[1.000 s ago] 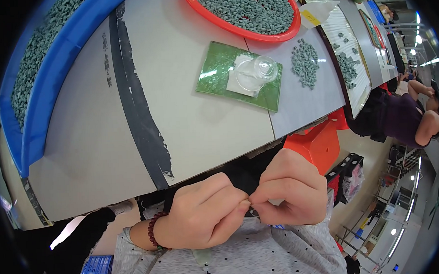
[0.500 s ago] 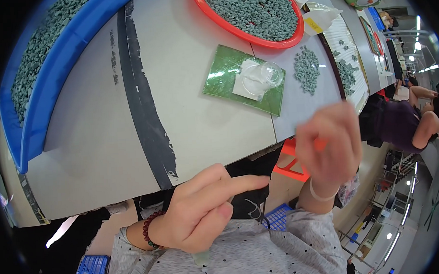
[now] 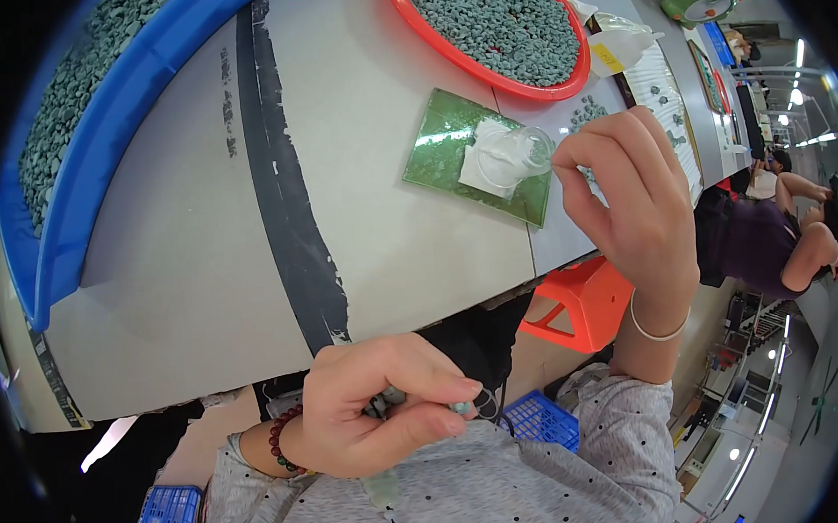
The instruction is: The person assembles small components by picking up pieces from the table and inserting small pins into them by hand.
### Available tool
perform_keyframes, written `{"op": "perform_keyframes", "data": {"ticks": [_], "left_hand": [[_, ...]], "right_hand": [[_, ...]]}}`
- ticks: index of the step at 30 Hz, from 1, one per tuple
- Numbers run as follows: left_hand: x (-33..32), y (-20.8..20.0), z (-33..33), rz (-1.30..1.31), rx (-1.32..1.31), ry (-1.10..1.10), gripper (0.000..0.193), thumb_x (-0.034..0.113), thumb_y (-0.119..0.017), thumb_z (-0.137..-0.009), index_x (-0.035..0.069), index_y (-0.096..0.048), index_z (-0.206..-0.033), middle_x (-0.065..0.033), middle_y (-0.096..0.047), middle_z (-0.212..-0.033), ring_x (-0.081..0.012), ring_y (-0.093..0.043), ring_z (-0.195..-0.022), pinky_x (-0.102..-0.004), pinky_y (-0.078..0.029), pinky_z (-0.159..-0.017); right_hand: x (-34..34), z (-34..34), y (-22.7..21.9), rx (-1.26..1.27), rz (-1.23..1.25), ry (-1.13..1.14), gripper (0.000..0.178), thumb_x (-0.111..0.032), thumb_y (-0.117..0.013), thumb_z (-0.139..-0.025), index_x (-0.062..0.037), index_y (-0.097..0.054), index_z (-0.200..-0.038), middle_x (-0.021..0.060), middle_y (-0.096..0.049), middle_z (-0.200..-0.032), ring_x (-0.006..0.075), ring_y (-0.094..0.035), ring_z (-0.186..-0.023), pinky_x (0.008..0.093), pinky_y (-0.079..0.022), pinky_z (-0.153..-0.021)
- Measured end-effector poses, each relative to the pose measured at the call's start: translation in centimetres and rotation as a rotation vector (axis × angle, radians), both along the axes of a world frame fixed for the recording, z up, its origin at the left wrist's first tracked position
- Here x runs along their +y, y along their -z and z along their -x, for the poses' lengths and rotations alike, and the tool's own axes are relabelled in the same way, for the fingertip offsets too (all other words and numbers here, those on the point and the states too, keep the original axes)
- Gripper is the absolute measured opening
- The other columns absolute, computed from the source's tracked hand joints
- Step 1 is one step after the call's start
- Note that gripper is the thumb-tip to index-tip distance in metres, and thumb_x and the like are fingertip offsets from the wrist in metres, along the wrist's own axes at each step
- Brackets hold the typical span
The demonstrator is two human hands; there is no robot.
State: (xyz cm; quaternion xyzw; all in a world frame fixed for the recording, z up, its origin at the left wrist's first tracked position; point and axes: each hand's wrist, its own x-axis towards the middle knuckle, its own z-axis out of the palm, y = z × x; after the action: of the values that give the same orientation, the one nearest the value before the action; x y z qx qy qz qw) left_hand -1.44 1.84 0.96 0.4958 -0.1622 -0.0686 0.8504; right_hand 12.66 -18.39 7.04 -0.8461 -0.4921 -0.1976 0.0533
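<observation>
My left hand [image 3: 369, 409] is closed in front of my chest, thumb and forefinger pinching a small green stone [image 3: 460, 407]. Inside its curled fingers more small stones [image 3: 388, 400] partly show. Over the table's right part, my right hand [image 3: 636, 191] is raised in a pinch; whatever the fingertips hold is too small to make out. Those fingertips are beside the mouth of a clear round container [image 3: 534, 149], which has white material in its base. It sits on a white paper square [image 3: 476, 177] upon a green glossy slab [image 3: 433, 153].
A red oval tray [image 3: 486, 74] of green stones lies at the far side. At left is a blue bin [image 3: 107, 172] of similar stones. Loose stones [image 3: 588, 112] lie beyond my right hand. An orange stool [image 3: 589, 301] stands below the table edge; another person [image 3: 764, 237] sits at right.
My right hand has risen from near the table's edge to beside the clear container. My left forefinger, stretched out before, has bent to meet the thumb on a stone.
</observation>
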Motion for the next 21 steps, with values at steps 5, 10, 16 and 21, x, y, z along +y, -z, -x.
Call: {"op": "perform_keyframes", "data": {"ticks": [5, 10, 16, 21], "left_hand": [[-0.1, 0.3, 0.1, 0.013, 0.012, -0.044, 0.012, 0.000, -0.060, -0.080, -0.001, -0.051, -0.088, -0.0139, -0.060, -0.076, -0.0182, -0.064, -0.067, -0.0237, -0.050, -0.057], [-0.2, 0.4, 0.5, 0.121, 0.068, -0.105, 0.020, -0.008, -0.064, -0.075, -0.001, -0.057, -0.092, -0.0150, -0.066, -0.092, 0.0007, -0.033, -0.044, -0.0150, -0.033, -0.043], [0.4, 0.1, 0.4, -0.001, -0.010, -0.071, 0.020, -0.007, -0.066, -0.073, -0.002, -0.053, -0.088, -0.0255, -0.063, -0.080, -0.0208, -0.066, -0.071, -0.0245, -0.052, -0.058], [0.3, 0.6, 0.0, -0.027, -0.193, -0.096, 0.021, -0.010, -0.063, -0.071, -0.002, -0.054, -0.090, -0.0288, -0.062, -0.082, -0.0184, -0.065, -0.062, -0.0236, -0.052, -0.054]], "right_hand": [[0.3, 0.3, -0.4, 0.050, 0.017, 0.014, 0.022, 0.008, -0.064, -0.058, 0.0003, -0.054, -0.075, 0.0088, -0.051, -0.078, 0.0242, -0.052, -0.067, 0.0327, -0.043, -0.057], [0.7, 0.4, -0.5, 0.069, 0.021, 0.021, 0.022, 0.009, -0.064, -0.058, 0.0005, -0.054, -0.075, 0.0090, -0.051, -0.077, 0.0243, -0.051, -0.066, 0.0331, -0.043, -0.057], [0.3, 1.6, 0.4, 0.055, -0.229, -0.058, 0.024, 0.006, -0.068, -0.056, -0.0011, -0.054, -0.074, 0.0081, -0.052, -0.077, 0.0221, -0.050, -0.064, 0.0318, -0.039, -0.053], [1.4, 7.4, 1.2, 0.500, -0.602, -0.268, 0.021, -0.013, -0.074, -0.061, -0.0091, -0.059, -0.075, 0.0027, -0.050, -0.074, 0.0168, -0.042, -0.061, 0.0287, -0.032, -0.051]]}}
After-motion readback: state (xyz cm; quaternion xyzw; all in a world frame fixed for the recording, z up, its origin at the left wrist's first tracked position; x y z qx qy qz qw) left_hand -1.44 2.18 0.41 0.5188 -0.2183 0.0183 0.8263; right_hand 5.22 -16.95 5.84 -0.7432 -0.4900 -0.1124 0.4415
